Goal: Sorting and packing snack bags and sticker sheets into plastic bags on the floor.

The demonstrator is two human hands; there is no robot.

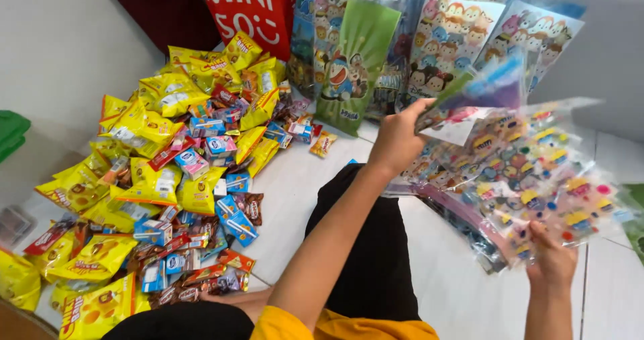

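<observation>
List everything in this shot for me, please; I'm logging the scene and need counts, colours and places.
snack pile: too many packets to count, mostly yellow with blue, red and brown ones, spread on the floor at left.
tiled floor: white, under everything.
standing party bags: several, cartoon prints in green, blue and white, leaning along the wall at the top.
red paper bag: one, red with white print, top centre.
green object: one, green, left edge, only partly in view.
printed plastic bags: a stack, count unclear, clear with colourful cartoon prints, held up at right.
black trousers: the person's lap, centre.
yellow sleeve: bottom edge.
left hand: grip on the stack's top edge.
right hand: grip on the stack's lower edge.
</observation>
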